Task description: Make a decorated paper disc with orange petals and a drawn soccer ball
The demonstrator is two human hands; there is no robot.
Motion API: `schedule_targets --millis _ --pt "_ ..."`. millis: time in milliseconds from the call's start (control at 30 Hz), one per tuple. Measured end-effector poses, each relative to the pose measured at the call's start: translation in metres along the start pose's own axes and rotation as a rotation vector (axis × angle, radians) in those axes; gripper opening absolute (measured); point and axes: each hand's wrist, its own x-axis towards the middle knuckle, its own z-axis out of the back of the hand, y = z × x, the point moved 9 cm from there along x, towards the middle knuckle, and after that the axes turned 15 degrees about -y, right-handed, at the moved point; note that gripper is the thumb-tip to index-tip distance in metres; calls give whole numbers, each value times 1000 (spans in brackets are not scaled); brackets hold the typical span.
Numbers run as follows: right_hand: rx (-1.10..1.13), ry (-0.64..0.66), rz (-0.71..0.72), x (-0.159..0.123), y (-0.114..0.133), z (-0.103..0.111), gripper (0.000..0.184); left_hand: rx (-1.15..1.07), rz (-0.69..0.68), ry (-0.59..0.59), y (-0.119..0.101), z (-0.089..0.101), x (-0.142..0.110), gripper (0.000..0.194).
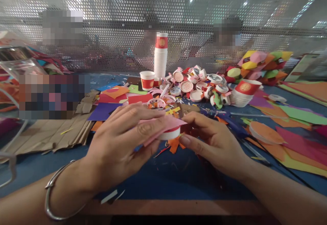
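From where I'm standing, flattened brown cardboard is lying at the far left of the blue desk. A silver bracelet is circling the left wrist, and the left hand is gripping pink paper over a white cup base, its fingers lying across the top. That pair is being held above the desk, between the two hands. Behind it, a lone red-and-white paper cup is standing beside a tall cup stack, and a heap of cut cup bottoms is spreading rightward. The right hand is curling its fingers and thumb at the right edge of the pair; I cannot tell whether it is gripping. Past it, a blue corded tool is lying just beside that hand, a second cup stack is leaning behind, and an orange-topped disc is resting among coloured paper sheets.
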Motion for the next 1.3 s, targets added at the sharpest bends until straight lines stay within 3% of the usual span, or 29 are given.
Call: schedule_targets --millis 100,200,267,367,467,700,867,1100,1300 --pt "-79 -73 27 2 1 11 27 -34 241 -80 21 8 0 43" --pt "-238 -92 61 6 0 22 25 -121 526 -132 50 10 -6 25" --pt "-378 -6 59 6 -5 23 28 -284 737 -123 68 -1 -14 17" --pt "-564 154 19 -4 -18 24 29 -590 1080 -111 87 -27 -33 25" --pt "-767 153 47 -18 -23 35 30 -717 1253 -73 90 -46 -46 28" --pt "-947 209 100 -39 -20 33 5 -805 1386 -35 87 -57 -55 29" --pt "-951 221 140 -40 -13 35 15 -812 1342 -48 90 -56 -52 27" --pt "-622 141 -142 -36 -21 58 9 -829 1486 9 86 -60 -65 38" --pt "-441 52 -248 -10 -14 53 15 -842 1508 34 85 -61 -68 42"
